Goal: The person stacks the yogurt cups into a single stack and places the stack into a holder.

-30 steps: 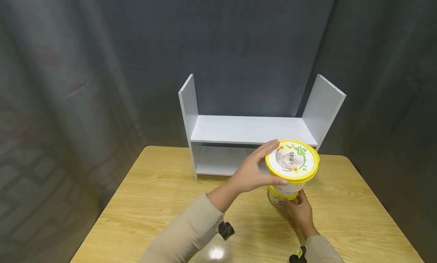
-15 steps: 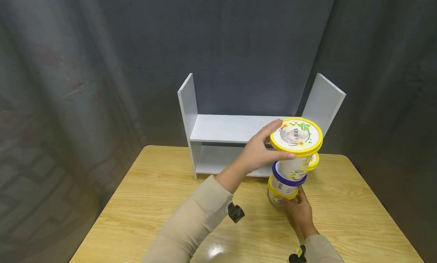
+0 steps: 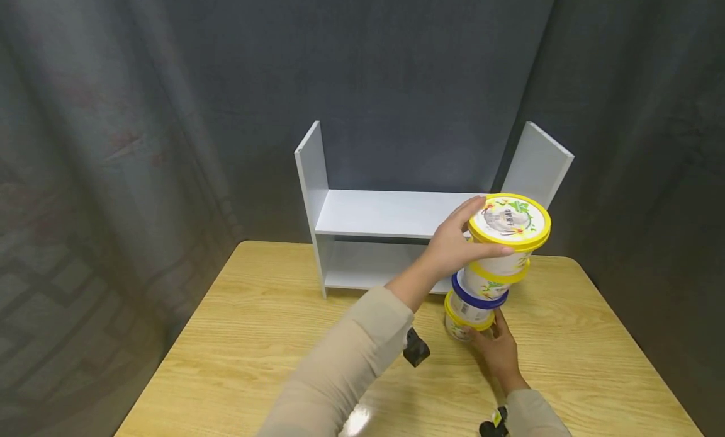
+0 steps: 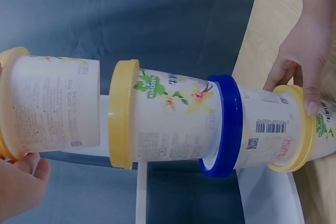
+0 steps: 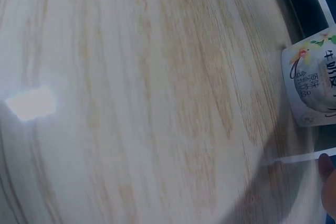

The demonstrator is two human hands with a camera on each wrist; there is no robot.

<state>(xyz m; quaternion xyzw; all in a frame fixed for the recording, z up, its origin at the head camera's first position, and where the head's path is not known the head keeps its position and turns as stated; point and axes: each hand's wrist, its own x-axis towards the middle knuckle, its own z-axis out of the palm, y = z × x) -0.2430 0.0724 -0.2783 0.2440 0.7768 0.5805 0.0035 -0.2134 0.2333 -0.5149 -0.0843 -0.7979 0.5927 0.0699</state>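
With thumb and fingers, my left hand (image 3: pixel 453 245) grips a white paper tub (image 4: pixel 58 103) near its yellow lid (image 3: pixel 510 221). It is held above a stack of three similar tubs; the left wrist view shows a gap between them. The stack's top tub (image 4: pixel 173 116) has a yellow lid, the middle tub (image 4: pixel 268 127) a blue lid (image 4: pixel 223 124), and the bottom tub (image 3: pixel 457 327) a yellow lid. My right hand (image 3: pixel 498 349) holds the bottom tub around its lid. In the right wrist view only a fingertip (image 5: pixel 329 182) and part of one tub show.
A white two-tier shelf unit (image 3: pixel 419 213) with tall side panels stands behind the stack. The wooden table (image 3: pixel 272 311) extends to both sides. Dark grey curtains (image 3: pixel 396 78) hang behind and beside it.
My left hand has moved the held tub upward and then to the right, bringing the blue-lidded tub below into view. The right hand has stayed in place at the bottom tub.
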